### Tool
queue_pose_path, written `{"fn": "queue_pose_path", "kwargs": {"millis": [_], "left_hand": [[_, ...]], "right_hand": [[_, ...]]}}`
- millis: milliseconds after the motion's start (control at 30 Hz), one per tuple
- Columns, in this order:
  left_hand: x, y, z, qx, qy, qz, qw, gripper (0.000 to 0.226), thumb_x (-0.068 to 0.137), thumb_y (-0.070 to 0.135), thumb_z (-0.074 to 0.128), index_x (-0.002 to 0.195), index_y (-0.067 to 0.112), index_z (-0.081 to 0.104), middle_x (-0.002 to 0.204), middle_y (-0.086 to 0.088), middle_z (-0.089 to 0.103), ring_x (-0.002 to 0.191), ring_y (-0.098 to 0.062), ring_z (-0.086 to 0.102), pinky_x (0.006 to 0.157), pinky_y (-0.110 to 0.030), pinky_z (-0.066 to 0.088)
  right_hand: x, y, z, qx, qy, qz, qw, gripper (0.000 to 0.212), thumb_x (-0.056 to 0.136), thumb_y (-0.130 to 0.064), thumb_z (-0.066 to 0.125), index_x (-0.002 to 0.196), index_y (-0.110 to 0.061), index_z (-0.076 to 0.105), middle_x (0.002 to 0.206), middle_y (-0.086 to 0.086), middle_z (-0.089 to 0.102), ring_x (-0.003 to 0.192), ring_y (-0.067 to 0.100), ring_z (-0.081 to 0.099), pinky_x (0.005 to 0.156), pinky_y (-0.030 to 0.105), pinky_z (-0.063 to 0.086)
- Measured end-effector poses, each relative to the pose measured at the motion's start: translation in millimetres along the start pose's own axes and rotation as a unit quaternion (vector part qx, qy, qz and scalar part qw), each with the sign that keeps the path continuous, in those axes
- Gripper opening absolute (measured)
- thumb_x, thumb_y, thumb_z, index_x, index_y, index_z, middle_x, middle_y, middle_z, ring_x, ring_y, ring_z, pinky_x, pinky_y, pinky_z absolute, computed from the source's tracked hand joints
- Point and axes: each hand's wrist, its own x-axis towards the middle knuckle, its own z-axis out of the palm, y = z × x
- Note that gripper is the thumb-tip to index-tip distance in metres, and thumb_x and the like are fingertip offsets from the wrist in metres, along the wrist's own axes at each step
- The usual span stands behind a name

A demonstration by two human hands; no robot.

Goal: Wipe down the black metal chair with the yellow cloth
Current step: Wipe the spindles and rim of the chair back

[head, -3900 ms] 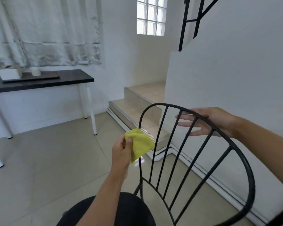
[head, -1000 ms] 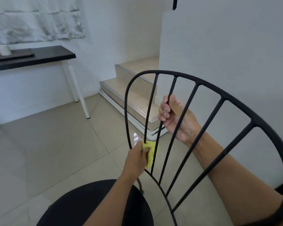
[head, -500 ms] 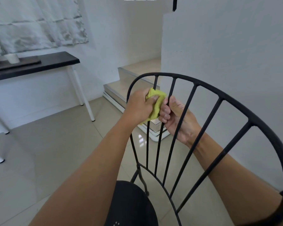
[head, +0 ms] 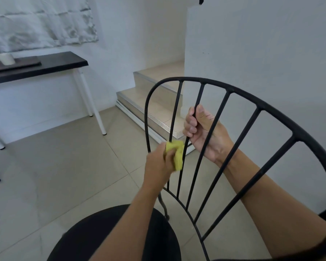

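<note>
- The right hand point(head: 203, 132) has the black metal chair point(head: 271, 108) by its second spindle point(head: 199, 98). Its fingers point(head: 189, 127) are curled tight round the bar, which looks like a bracing hold to steady the backrest against the rubbing.
- The left hand point(head: 159, 164) works lower down, at the first spindle point(head: 175, 112). Its fingers point(head: 169, 154) are closed on the yellow cloth point(head: 178, 157), bunching it round that bar so the metal gets wiped on all sides.
- The cloth sits about halfway down the backrest, below and left of the right hand, near it but apart.
- Most of the cloth pokes out past the left fingers toward the second spindle; whether it touches that bar is hard to tell.
- This reads as a lengthwise wipe of one spindle. The bars further right and the round seat point(head: 158, 232) would each want their own pass.
</note>
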Motion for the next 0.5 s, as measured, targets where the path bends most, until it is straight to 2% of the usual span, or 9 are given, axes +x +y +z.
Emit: {"fn": "queue_pose_path", "kwargs": {"millis": [67, 167, 300, 367, 433, 500], "left_hand": [[-31.5, -34.7, 20.4, 0.042, -0.046, -0.048, 0.997, 0.015, 0.098, 0.033, 0.055, 0.092, 0.019, 0.056, 0.07, 0.009, 0.059, 0.059, -0.007, 0.058, 0.057, -0.023, 0.053], [-55.3, -64.5, 38.3, 0.081, -0.097, -0.109, 0.986, 0.017, 0.1, 0.033, 0.051, 0.092, 0.018, 0.053, 0.074, 0.004, 0.061, 0.062, -0.011, 0.061, 0.057, -0.031, 0.056], [-53.4, -64.7, 26.6, 0.097, -0.143, -0.106, 0.979, 0.022, 0.1, 0.034, 0.049, 0.091, 0.015, 0.053, 0.078, 0.004, 0.061, 0.066, -0.01, 0.057, 0.055, -0.017, 0.042], [-53.5, -62.4, 13.7, 0.086, -0.138, -0.103, 0.981, 0.018, 0.099, 0.032, 0.052, 0.09, 0.017, 0.054, 0.076, 0.009, 0.058, 0.066, -0.005, 0.055, 0.054, -0.013, 0.038], [-56.5, -58.9, -0.3, 0.059, -0.099, -0.114, 0.987, 0.009, 0.098, 0.03, 0.054, 0.093, 0.022, 0.053, 0.075, 0.013, 0.057, 0.065, -0.001, 0.053, 0.054, -0.011, 0.037], [-59.3, -52.7, -13.7, 0.027, -0.051, -0.118, 0.991, 0.005, 0.097, 0.028, 0.057, 0.096, 0.026, 0.052, 0.076, 0.014, 0.056, 0.066, -0.001, 0.052, 0.056, -0.01, 0.038]], "right_hand": [[-0.9, -0.8, -0.3, -0.006, -0.001, 0.0, 1.0, 0.025, 0.103, -0.028, 0.043, 0.089, -0.01, 0.054, 0.065, -0.001, 0.045, 0.054, 0.009, 0.039, 0.054, 0.022, 0.038], [-1.5, -0.6, -0.1, -0.009, -0.001, 0.0, 1.0, 0.024, 0.103, -0.027, 0.044, 0.09, -0.01, 0.054, 0.065, -0.001, 0.046, 0.054, 0.009, 0.04, 0.054, 0.022, 0.039], [-3.1, -3.3, 2.4, -0.029, 0.013, 0.002, 0.999, 0.025, 0.103, -0.028, 0.044, 0.09, -0.01, 0.056, 0.067, 0.001, 0.047, 0.057, 0.012, 0.042, 0.057, 0.024, 0.041], [-6.0, -6.0, 2.9, -0.064, 0.038, 0.001, 0.997, 0.024, 0.102, -0.027, 0.046, 0.093, -0.01, 0.06, 0.072, 0.003, 0.053, 0.063, 0.014, 0.05, 0.064, 0.026, 0.047], [-11.4, -8.6, -0.1, -0.113, 0.091, -0.01, 0.989, 0.021, 0.102, -0.023, 0.048, 0.099, -0.009, 0.063, 0.085, 0.006, 0.063, 0.078, 0.018, 0.06, 0.076, 0.03, 0.053], [-20.4, -8.7, -4.2, -0.107, 0.141, -0.021, 0.984, 0.016, 0.1, -0.019, 0.052, 0.1, -0.01, 0.065, 0.093, 0.004, 0.065, 0.087, 0.018, 0.059, 0.081, 0.03, 0.051]]}}
